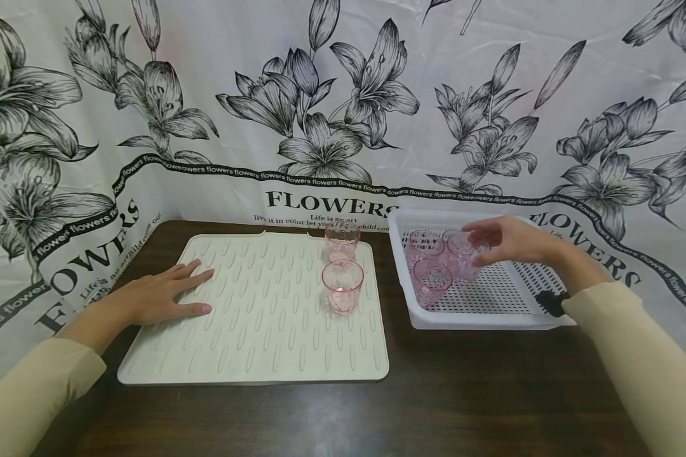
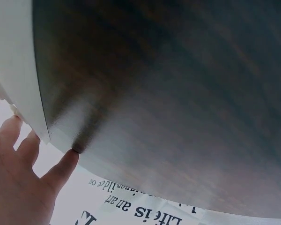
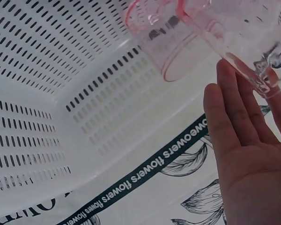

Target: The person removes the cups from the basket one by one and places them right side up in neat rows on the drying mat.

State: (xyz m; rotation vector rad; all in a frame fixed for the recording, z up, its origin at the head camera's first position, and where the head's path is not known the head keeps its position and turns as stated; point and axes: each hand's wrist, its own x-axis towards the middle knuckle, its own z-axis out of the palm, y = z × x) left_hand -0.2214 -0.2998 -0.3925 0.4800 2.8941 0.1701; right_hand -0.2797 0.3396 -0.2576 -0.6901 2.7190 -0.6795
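My left hand (image 1: pixel 157 295) rests on the left edge of a cream drying mat (image 1: pixel 251 317), fingers spread; the left wrist view shows its fingers (image 2: pixel 61 171) at the mat's edge. On the mat's right side stand two clear pink drinking glasses, a near glass (image 1: pixel 343 289) and a far glass (image 1: pixel 342 241). In the white basket (image 1: pixel 403 273), my right hand (image 1: pixel 509 240) grips a pink glass (image 1: pixel 460 257) by its side, between thumb and fingers. Beside it are a front glass (image 1: pixel 432 282) and a back glass (image 1: pixel 425 242). The right wrist view shows the gripped glass (image 3: pixel 243 33) close to the fingers.
The mat and basket stand side by side on a dark wooden table (image 1: pixel 343 412). A white cloth (image 1: pixel 240 146) printed with flowers hangs behind and at the sides. A small black thing (image 1: pixel 551 303) shows at the basket's right end, by the right sleeve.
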